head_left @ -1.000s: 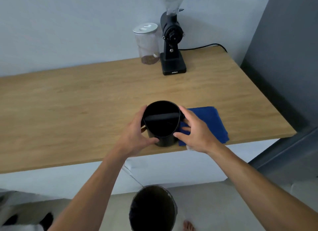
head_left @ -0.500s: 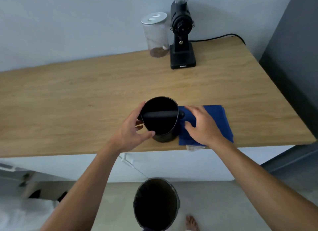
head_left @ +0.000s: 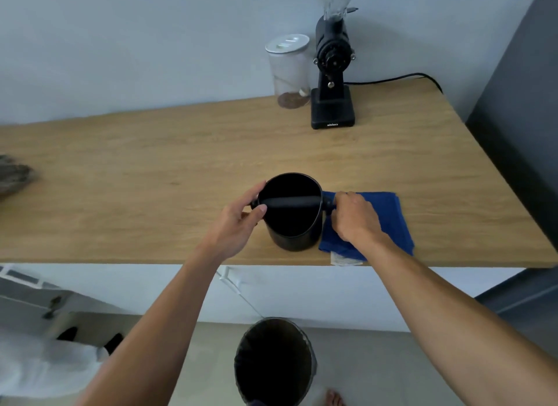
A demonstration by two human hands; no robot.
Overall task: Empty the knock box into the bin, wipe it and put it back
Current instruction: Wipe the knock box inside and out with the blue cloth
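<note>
The black knock box [head_left: 294, 238] stands upright near the front edge of the wooden counter [head_left: 151, 170], its knock bar [head_left: 291, 202] across the open top. My left hand [head_left: 238, 221] pinches the bar's left end at the rim. At the bar's right end, my right hand [head_left: 356, 218] has its fingers closed on the end knob. A folded blue cloth [head_left: 389, 218] lies flat just right of the box, partly under my right hand. The dark bin [head_left: 274, 363] stands on the floor below the counter edge.
A black coffee grinder [head_left: 332, 82] and a clear lidded jar [head_left: 290, 70] stand at the back against the wall, with a black cable [head_left: 401, 77] running right. A grey-brown object [head_left: 13, 176] sits at the counter's left edge. A dark wall borders the right.
My hands have shifted from the box's sides up to the two ends of the knock bar. The view has moved back and left; the box stays on the counter.
</note>
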